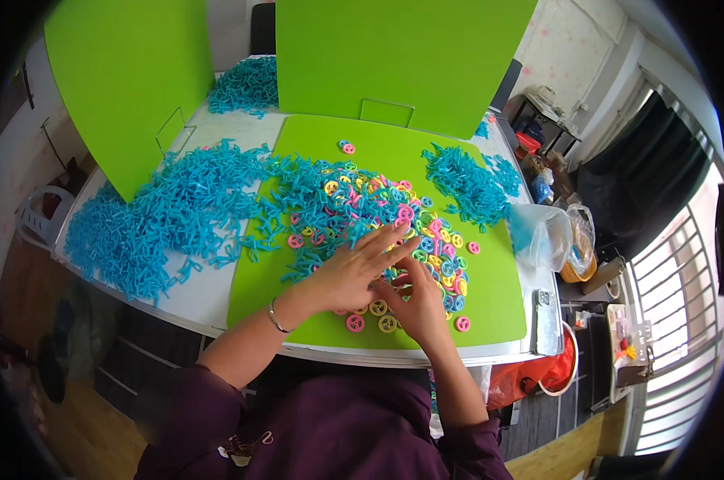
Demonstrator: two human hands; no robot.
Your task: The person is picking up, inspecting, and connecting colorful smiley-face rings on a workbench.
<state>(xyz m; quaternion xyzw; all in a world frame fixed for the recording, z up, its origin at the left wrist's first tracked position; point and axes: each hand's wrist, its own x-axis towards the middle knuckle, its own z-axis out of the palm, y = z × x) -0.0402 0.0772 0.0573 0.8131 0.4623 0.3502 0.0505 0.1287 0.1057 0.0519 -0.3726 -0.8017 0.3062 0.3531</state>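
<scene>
Small round plastic wheels (459, 286) in pink, yellow, blue and green lie heaped on a green mat (490, 316). My left hand (352, 270) reaches across the heap from the left, fingers stretched out and open, tips beside a pink wheel (405, 213). Close against it on the right is my right hand (419, 306), its fingers bent but apart. I make out nothing held in either hand; what lies under the palms is hidden. Blue plastic pieces (310, 192), small and thin, mingle with the wheels along the heap's left side.
More blue pieces are piled at the left (170, 212), at the back and at the right (470, 186). Green boards (402, 56) stand upright behind and to the left. A clear plastic bag (540, 236) and a phone (547, 322) are at the table's right edge.
</scene>
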